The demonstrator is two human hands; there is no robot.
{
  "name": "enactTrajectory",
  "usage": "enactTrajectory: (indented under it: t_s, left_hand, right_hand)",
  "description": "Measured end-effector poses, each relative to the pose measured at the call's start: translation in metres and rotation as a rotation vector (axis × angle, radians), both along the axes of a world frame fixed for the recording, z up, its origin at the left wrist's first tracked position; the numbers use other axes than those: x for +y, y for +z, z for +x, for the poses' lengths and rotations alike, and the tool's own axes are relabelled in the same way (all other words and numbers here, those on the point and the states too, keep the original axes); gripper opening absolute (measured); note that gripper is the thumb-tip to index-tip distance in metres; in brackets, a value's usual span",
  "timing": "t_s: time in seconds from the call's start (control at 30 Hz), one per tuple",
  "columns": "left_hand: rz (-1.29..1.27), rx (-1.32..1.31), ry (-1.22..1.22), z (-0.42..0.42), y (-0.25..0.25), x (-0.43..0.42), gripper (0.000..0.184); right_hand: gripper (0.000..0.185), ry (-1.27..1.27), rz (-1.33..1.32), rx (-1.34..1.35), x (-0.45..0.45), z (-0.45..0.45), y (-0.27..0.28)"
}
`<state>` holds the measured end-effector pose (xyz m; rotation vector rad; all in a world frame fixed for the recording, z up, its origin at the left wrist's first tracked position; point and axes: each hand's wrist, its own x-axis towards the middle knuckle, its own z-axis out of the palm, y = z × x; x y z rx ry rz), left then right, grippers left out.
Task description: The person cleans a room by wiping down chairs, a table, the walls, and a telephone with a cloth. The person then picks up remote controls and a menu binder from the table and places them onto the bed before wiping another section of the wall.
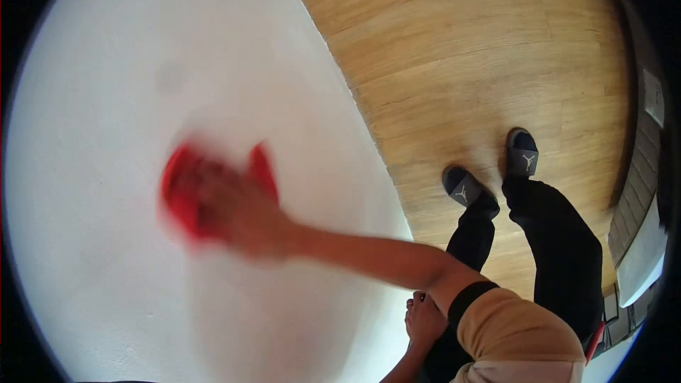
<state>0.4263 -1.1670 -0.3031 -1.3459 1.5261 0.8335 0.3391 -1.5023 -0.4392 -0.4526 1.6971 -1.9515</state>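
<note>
My right hand (248,216) reaches across to the left, pressing a red cloth (179,195) against the white wall (106,262). The hand and the cloth are blurred by motion. One corner of the cloth sticks up beside the wrist, and fingers lie over the rest. Low in the view, my left hand (425,320) is near my black trousers, below the right forearm. Its fingers are curled in, and whatever may be inside them is hidden.
The wall meets a wood-plank floor (461,42) along a slanting edge. My feet stand on it in dark slides (523,152). At the far right are a grey panelled surface (635,184) with a pale plate (653,98) and a white object (640,259).
</note>
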Motion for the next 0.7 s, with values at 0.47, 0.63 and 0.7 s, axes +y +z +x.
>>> enactTrajectory:
  t_s: [0.47,0.63,0.7]
  left_hand:
    - [0.113,-0.146,-0.092,-0.050,0.004,-0.013,0.059]
    - [0.001,-0.056,-0.183,-0.049,0.000,0.005,0.057]
    - [-0.060,0.127,0.084,-0.006,-0.001,0.031,0.065]
  right_hand:
    - [0.051,0.127,0.308,-0.236,0.086,0.055,-0.082]
    - [0.077,0.253,0.468,-0.518,0.049,0.035,-0.049]
    - [0.076,0.276,0.030,-0.322,0.043,0.022,0.077]
